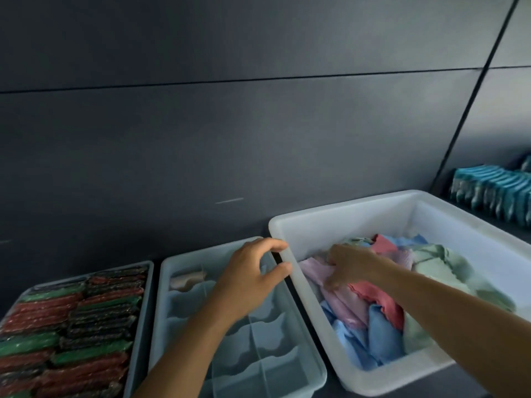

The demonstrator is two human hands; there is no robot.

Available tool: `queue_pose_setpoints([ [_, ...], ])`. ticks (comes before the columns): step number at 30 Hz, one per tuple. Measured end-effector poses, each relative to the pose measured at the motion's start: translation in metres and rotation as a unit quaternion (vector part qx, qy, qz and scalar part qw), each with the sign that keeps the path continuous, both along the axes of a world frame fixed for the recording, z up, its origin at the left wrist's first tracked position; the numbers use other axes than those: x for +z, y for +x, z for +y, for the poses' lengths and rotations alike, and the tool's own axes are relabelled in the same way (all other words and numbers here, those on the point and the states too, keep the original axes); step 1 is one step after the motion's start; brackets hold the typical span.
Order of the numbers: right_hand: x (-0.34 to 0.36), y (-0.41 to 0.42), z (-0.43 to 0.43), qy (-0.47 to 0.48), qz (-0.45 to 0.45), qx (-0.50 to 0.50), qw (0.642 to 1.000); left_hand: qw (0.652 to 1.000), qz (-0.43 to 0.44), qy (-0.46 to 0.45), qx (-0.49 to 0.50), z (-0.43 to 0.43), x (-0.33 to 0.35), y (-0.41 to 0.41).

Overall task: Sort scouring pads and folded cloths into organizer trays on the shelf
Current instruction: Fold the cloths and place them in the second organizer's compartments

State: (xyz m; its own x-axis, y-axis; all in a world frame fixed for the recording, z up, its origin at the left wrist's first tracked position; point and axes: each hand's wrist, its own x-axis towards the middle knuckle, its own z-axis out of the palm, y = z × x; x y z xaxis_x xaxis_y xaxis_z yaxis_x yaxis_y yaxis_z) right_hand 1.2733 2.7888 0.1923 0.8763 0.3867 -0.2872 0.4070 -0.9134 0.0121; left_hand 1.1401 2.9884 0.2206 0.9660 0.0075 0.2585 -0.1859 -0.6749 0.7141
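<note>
Step, as I judge it: drawing one cloth from the deep white plastic bin at the shelf's back edge.

- My right hand bends its fingers onto a crumpled lilac cloth (whether pinched yet, I cannot tell).
- My left hand hovers loosely curled and empty over the translucent divided tray.

Next: lift the cloth, fold it, then slot it into a compartment.

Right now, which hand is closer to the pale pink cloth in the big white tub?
Right. The right hand is inside the white tub, gripping the pale pink cloth. The left hand is outside, above the divided tray by the tub's rim.
</note>
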Motion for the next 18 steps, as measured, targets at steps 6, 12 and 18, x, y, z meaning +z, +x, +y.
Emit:
queue_pose_setpoints([
  [6,0.034,-0.001,-0.010,0.330,0.016,-0.057,0.942,0.985,0.020,-0.171,0.031,0.003,0.002,-0.005],
  [12,0.075,-0.049,0.015,0.587,-0.110,-0.005,0.802,0.920,0.044,-0.388,0.011,-0.015,0.028,-0.011],
  [18,0.076,-0.104,0.057,0.460,-0.212,0.214,0.835,0.861,-0.006,-0.508,0.003,-0.019,0.061,-0.016],
])
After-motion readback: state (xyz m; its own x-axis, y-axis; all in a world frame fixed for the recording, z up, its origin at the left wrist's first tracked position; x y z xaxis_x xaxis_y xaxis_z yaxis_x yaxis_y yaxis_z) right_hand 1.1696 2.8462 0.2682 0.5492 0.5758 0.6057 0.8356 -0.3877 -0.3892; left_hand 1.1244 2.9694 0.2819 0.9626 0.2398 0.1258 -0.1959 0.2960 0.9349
